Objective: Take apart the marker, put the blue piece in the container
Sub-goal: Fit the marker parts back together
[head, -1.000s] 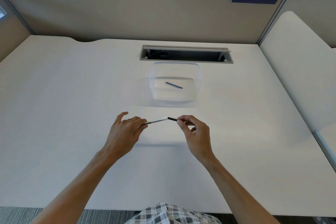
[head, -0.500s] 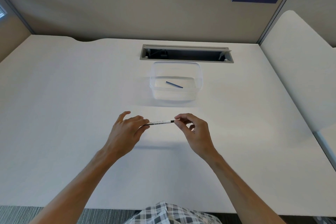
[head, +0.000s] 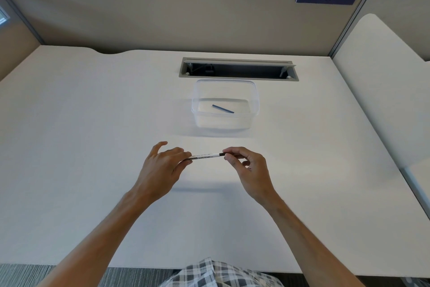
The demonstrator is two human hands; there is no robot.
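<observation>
Here, above the near-centre of the white desk [head: 93,147], the left hand [head: 162,168] pinches one end of a slim white whiteboard marker [head: 204,156] held level; the right hand [head: 249,168] pinches its black opposite end; toward the far edge, a clear rectangular plastic container [head: 225,107] holds a thin blue rod [head: 223,108], lying flat on its floor.

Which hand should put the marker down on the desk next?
Probably either; both pinch the marker. The blue piece already lies in the container. The right hand holds only the tip, so the left hand suits better.
</observation>
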